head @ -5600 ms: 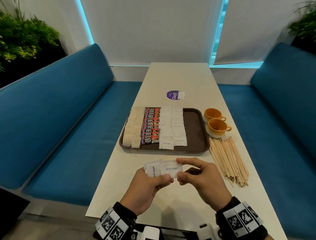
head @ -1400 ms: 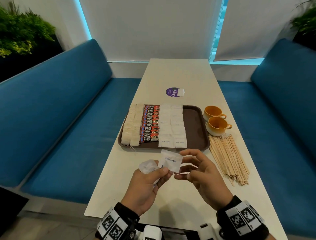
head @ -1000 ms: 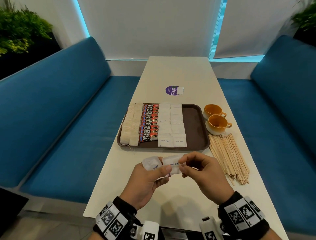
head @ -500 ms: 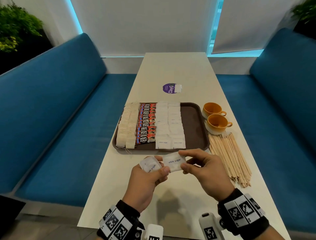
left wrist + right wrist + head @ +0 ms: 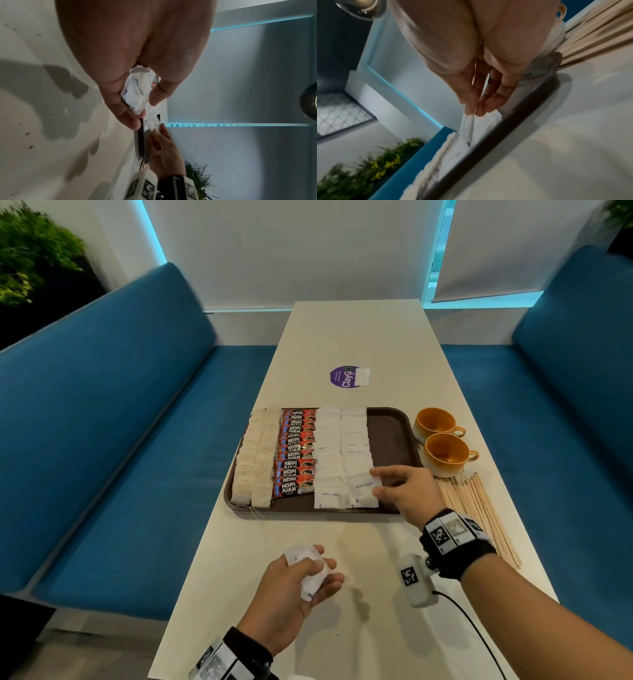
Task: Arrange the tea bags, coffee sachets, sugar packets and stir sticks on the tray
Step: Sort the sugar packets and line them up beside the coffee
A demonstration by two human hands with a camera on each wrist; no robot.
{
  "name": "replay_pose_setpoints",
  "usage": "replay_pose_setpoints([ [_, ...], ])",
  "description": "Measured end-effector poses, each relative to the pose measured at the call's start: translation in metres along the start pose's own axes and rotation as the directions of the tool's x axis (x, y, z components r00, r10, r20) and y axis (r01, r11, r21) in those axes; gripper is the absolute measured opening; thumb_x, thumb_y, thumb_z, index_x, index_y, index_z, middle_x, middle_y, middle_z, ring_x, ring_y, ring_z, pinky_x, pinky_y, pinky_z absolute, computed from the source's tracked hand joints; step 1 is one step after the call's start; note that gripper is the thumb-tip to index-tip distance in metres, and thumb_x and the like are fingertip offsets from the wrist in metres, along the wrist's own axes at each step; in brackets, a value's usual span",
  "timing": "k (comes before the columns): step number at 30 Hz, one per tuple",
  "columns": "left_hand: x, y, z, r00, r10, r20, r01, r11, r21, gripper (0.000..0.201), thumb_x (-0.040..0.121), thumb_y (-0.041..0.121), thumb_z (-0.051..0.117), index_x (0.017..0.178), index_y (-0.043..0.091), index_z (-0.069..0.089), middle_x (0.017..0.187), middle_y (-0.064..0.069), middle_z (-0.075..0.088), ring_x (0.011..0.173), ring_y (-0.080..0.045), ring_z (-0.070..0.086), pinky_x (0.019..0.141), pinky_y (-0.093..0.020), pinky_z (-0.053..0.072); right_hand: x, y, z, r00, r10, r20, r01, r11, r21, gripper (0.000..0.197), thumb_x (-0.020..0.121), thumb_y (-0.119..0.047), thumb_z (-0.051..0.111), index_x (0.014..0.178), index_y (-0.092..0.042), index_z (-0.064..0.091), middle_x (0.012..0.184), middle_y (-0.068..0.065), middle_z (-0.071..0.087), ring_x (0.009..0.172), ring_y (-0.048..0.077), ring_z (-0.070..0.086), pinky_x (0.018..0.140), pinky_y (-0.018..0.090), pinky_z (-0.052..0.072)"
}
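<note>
Right hand [image 5: 406, 491] pinches sugar packet [image 5: 364, 487] over tray [image 5: 390, 433] near edge; left hand [image 5: 291, 587] grips spare packets [image 5: 308, 568] above table [image 5: 359, 611] near edge.

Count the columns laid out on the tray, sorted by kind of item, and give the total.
Tea bags: 2 columns
Coffee sachets: 1 column
Sugar packets: 2 columns
Total: 5 columns
</note>
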State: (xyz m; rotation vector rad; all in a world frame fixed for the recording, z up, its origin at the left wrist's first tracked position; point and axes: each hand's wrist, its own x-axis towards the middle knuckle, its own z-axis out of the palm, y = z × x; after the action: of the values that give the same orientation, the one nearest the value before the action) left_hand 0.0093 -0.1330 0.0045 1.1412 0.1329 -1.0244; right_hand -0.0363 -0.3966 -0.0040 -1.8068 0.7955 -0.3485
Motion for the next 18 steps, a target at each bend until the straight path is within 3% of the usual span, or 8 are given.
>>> replay_pose_setpoints([
  [3,0.001,0.0,0.0,1.0,-0.006,0.001,0.006,1.0,0.009,0.025,0.096,-0.007,0.052,0.121,-0.009,0.056,0.09,-0.025,0.069,0.081,-0.041,0.07,0.072,-0.041,0.063,0.006,0.009,0.009,0.998,0.063,0.028,-0.059,0.992,-0.115,0.028,0.081,-0.009,0.085,0.102,-0.027,0.079,0.096,-0.005,0.073,0.091,0.01,0.069,0.085,0.025,0.058],
  [7,0.003,0.001,-0.002,1.0,-0.012,-0.008,0.012,1.0,0.016,0.026,0.096,-0.006,0.054,0.122,-0.009,0.056,0.09,-0.025,0.068,0.08,-0.04,0.069,0.072,-0.041,0.063,0.01,0.011,0.016,0.996,0.09,0.021,-0.084,0.975,-0.208,0.015,0.084,-0.016,0.083,0.096,-0.023,0.079,0.092,-0.007,0.07,0.087,0.006,0.064,0.069,0.014,0.047],
  [15,0.006,0.0,-0.002,1.0,-0.007,0.011,0.008,1.0,-0.017,0.027,0.095,-0.006,0.054,0.122,-0.009,0.056,0.09,-0.025,0.068,0.082,-0.041,0.069,0.074,-0.042,0.062,0.02,0.005,0.023,0.993,0.099,0.058,-0.07,0.925,-0.374,0.014,0.079,-0.025,0.088,0.089,-0.023,0.079,0.087,-0.006,0.066,0.079,0.005,0.06,0.062,0.015,0.042],
  [18,0.006,0.0,-0.004,1.0,-0.019,0.021,0.02,0.999,-0.048,0.029,0.095,-0.011,0.047,0.122,-0.01,0.056,0.095,-0.028,0.067,0.087,-0.049,0.069,0.075,-0.046,0.063,0.024,0.003,0.023,0.993,0.092,0.071,-0.055,0.909,-0.412,0.015,0.081,-0.025,0.087,0.094,-0.023,0.079,0.09,-0.007,0.063,0.082,0.005,0.057,0.07,0.017,0.044],
])
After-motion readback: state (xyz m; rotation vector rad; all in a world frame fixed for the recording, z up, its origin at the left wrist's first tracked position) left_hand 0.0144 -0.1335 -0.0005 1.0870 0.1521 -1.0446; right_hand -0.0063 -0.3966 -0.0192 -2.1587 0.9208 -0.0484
